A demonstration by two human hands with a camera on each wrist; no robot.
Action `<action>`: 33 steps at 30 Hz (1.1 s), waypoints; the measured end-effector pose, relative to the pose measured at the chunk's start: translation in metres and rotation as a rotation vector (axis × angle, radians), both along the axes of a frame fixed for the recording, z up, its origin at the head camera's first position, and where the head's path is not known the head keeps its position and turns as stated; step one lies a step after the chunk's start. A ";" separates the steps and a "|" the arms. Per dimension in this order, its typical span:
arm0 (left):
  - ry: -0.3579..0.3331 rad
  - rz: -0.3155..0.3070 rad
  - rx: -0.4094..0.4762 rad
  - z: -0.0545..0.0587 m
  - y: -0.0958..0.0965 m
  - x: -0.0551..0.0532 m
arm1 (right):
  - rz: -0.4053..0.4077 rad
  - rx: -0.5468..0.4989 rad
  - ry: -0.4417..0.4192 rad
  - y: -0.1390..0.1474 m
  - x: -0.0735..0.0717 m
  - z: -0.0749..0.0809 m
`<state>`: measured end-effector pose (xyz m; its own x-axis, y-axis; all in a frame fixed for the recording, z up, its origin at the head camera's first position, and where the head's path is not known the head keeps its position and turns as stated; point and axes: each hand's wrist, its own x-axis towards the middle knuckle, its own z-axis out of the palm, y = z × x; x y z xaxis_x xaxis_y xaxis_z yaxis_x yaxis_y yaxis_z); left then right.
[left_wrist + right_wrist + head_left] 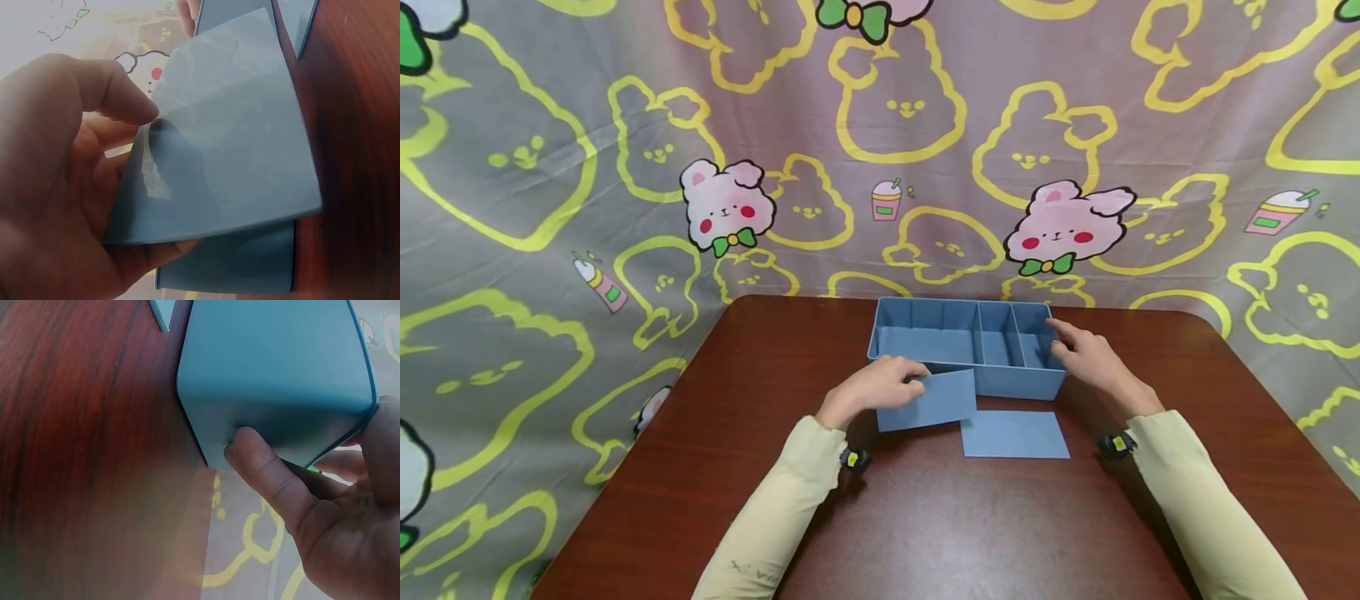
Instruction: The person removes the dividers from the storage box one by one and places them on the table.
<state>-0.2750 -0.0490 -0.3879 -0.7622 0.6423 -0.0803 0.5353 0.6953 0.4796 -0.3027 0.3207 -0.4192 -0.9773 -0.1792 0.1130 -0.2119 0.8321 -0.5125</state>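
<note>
My left hand pinches a flat blue panel along its left edge, thumb on one face and fingers behind. In the left wrist view the panel is tilted in front of the box. A blue divided organizer box stands on the table, its partitions making compartments of different widths. My right hand grips the box's right end wall. In the right wrist view its thumb lies against the outside of the box, with other fingers at the rim. A second blue panel lies flat before the box.
The dark reddish-brown wooden table has rounded far corners. Behind it and along the left hangs a grey curtain printed with yellow outlines and cartoon bears. The box stands near the table's far edge.
</note>
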 end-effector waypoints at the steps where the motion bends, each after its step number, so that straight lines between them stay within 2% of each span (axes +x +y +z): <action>1: -0.008 -0.006 -0.001 0.000 -0.001 -0.001 | -0.001 -0.001 0.003 0.000 0.000 0.000; 5: -0.034 -0.033 -0.010 -0.002 -0.005 -0.005 | -0.006 0.001 0.004 0.001 -0.001 -0.002; 11: -0.090 -0.041 -0.020 -0.005 -0.014 -0.012 | -0.015 0.005 0.000 0.002 -0.003 -0.003; 20: -0.173 -0.043 -0.075 -0.009 -0.018 -0.013 | -0.008 0.008 0.008 0.002 -0.002 -0.002; 27: -0.167 -0.052 -0.152 -0.012 -0.017 -0.013 | -0.012 0.004 0.001 0.001 -0.002 -0.002; 33: -0.168 -0.057 -0.163 -0.013 -0.017 -0.013 | -0.003 0.011 0.011 0.002 -0.001 -0.004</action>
<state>-0.2876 -0.0664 -0.4012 -0.6922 0.6522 -0.3090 0.4984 0.7417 0.4488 -0.3041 0.3224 -0.4232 -0.9765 -0.1775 0.1221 -0.2150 0.8383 -0.5011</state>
